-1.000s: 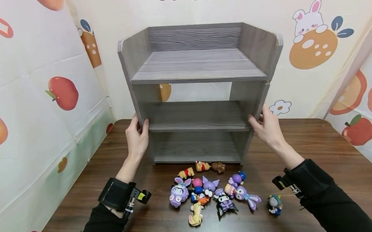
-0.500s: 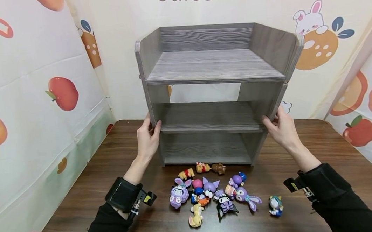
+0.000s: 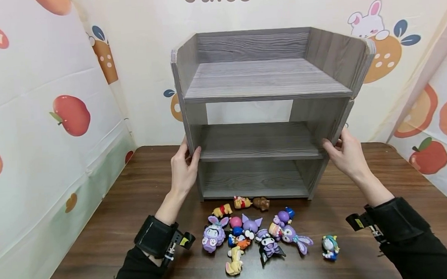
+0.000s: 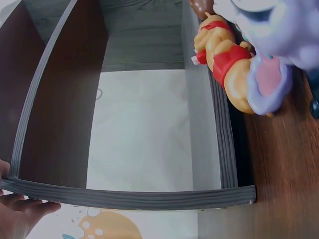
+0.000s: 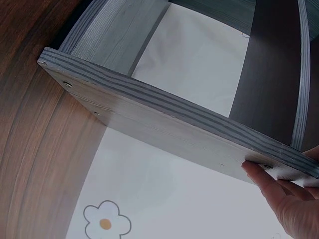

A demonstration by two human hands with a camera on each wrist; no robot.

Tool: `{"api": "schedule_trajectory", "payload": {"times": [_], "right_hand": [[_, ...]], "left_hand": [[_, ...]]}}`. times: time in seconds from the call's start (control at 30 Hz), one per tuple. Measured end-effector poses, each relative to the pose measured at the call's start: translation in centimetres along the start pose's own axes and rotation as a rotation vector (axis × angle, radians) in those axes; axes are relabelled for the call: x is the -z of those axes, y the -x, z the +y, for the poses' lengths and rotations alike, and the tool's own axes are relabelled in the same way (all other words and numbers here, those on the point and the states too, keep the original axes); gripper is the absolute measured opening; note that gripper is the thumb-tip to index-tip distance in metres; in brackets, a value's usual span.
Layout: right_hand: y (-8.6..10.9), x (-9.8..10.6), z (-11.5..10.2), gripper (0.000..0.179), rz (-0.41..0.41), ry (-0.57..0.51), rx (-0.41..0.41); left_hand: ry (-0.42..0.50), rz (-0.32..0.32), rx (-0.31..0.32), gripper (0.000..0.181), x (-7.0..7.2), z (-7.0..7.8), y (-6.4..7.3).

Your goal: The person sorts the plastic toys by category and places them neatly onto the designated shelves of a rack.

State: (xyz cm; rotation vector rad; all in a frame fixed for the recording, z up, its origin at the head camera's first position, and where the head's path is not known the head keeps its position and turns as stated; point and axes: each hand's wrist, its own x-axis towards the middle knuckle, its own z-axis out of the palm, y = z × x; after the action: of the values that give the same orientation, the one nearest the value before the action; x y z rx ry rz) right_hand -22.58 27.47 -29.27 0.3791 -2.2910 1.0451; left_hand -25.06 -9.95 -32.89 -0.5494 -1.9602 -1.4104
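A grey wood-grain shelf unit [image 3: 266, 139] with three tiers stands upright on the table. My left hand [image 3: 184, 170] grips its left side panel near the middle board, thumb on the front edge and fingers round the outer face. On the opposite panel, at about the same height, my right hand [image 3: 348, 156] holds on the same way. The right wrist view shows those right-hand fingers [image 5: 264, 181] against the panel's outer face. Just before the unit lies a cluster of small toy figures, among them a purple bunny-eared figure [image 3: 214, 236] and a yellow one [image 3: 234, 261].
A lone teal-haired figure [image 3: 330, 247] lies at the right front of the brown wooden table [image 3: 169, 268]. Two bear figures in red [image 3: 242, 202] and a brown figure [image 3: 261, 203] are close to the unit's front edge. A fruit-printed wall sheet [image 3: 144, 76] hangs behind.
Both hands have moved the shelf unit to the right along the table, with less shift in the last half second. The toy figures have stayed where they were; the head view has turned slightly.
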Motion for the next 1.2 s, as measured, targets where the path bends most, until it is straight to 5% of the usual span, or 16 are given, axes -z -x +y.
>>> {"api": "schedule_trajectory", "payload": {"times": [0.77, 1.2], "right_hand": [[0.4, -0.3, -0.4, 0.034, 0.031, 0.050, -0.022], [2.4, 0.8, -1.9, 0.043, 0.016, 0.147, 0.005]], "left_hand": [[-0.024, 0.040, -0.025, 0.048, -0.5, 0.0, 0.5], [-0.034, 0.053, -0.037, 0.049, -0.6, 0.0, 0.5]]}}
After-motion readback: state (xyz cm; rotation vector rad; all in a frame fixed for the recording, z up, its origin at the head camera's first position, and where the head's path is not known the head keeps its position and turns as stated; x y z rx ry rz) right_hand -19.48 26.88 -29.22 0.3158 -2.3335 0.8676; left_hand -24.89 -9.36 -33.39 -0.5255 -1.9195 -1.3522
